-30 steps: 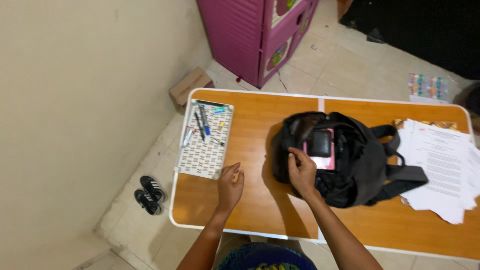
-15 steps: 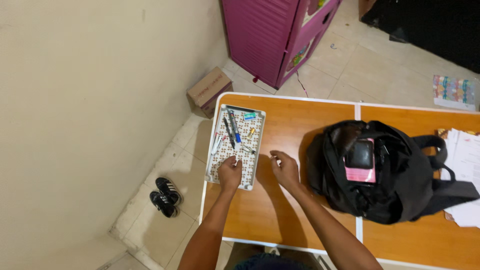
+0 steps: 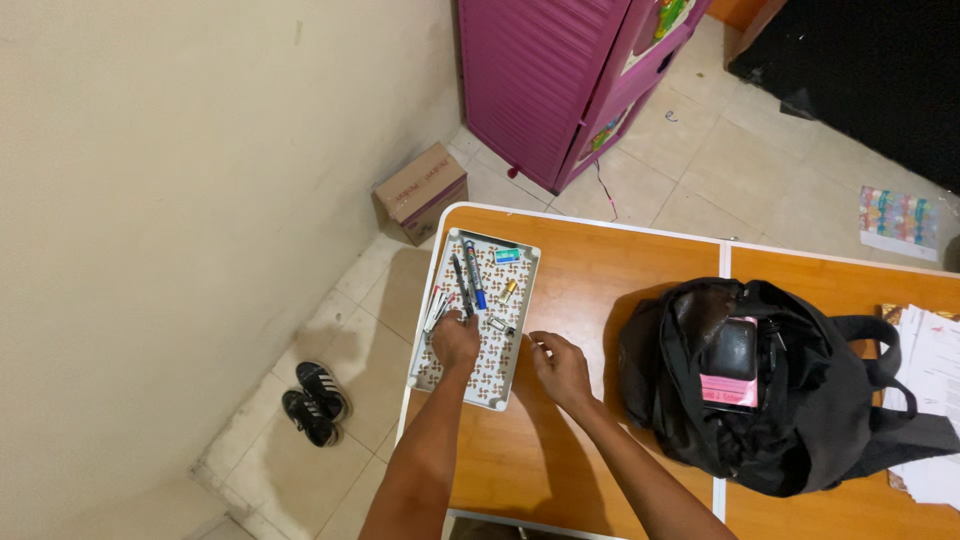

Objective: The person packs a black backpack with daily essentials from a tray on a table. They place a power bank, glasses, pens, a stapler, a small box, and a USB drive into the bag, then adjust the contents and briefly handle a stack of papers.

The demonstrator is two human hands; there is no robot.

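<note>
Orange wood-grain counter (image 3: 600,270) stands by a cream wall, over a tiled floor. Left hand (image 3: 456,341) rests on a flat patterned tray (image 3: 495,375), fingers curled down among pens (image 3: 467,280) and small metal bits (whether it grips one, I cannot tell). Right hand (image 3: 560,367) lies just beside the tray's near edge, loosely bent, holding nothing, perhaps steadying it. Further right of that hand slumps a soft black backpack (image 3: 790,400), unzipped, with white papers (image 3: 935,400) beyond.
</note>
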